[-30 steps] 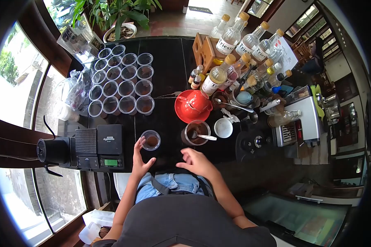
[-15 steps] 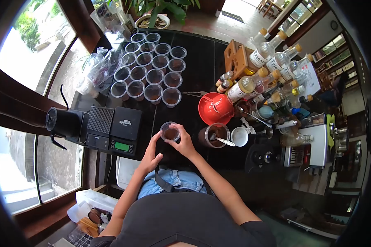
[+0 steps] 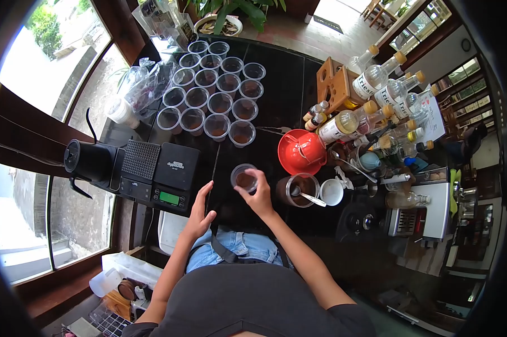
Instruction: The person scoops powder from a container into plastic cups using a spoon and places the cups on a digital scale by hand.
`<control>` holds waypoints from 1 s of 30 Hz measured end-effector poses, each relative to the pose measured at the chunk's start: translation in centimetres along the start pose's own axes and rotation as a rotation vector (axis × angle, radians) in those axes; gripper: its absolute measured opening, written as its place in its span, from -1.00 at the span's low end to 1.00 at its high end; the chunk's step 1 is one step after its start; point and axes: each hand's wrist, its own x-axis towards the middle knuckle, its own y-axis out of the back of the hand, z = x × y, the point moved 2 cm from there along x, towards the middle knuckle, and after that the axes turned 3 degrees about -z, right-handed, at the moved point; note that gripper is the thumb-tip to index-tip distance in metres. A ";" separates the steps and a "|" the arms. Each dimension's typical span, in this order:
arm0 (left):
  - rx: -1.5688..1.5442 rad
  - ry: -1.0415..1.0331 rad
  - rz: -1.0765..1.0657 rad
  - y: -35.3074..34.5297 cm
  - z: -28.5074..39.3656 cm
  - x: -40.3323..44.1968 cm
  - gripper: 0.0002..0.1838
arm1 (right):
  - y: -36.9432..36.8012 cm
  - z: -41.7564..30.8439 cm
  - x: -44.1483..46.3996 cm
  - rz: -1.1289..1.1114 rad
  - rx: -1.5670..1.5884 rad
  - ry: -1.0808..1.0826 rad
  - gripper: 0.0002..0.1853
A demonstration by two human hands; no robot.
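Note:
A clear plastic cup with some brown contents at its bottom is gripped at the rim by my right hand. My left hand is off the cup to its left, fingers stretched out and thumb apart, near the scale's edge. To the right stands a clear jar of dark brown powder with a metal spoon leaning in it. Beyond my hands, several clear plastic cups stand in close rows, some showing brown contents at the bottom.
At left a black digital scale with a lit green display sits by a black gooseneck kettle. A red dripper, a white cup and several labelled bottles crowd the right. A plastic bag lies near the window.
My left hand has let go of the cup and lies apart from it. The cup, in my right hand, has shifted slightly right in view; the whole view has also shifted a little.

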 end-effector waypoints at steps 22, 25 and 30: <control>0.040 0.022 -0.008 -0.2 -0.2 0.3 -0.04 | -0.6 -0.4 0.8 -0.003 0.195 -0.057 -0.36; 0.017 0.024 -0.034 0.0 -0.2 0.2 -0.09 | -0.8 -0.5 0.5 -0.114 0.171 -0.018 -0.36; 0.014 0.032 -0.028 -0.1 -0.2 -0.1 -0.09 | -0.9 -0.3 0.3 -0.020 0.190 -0.026 -0.33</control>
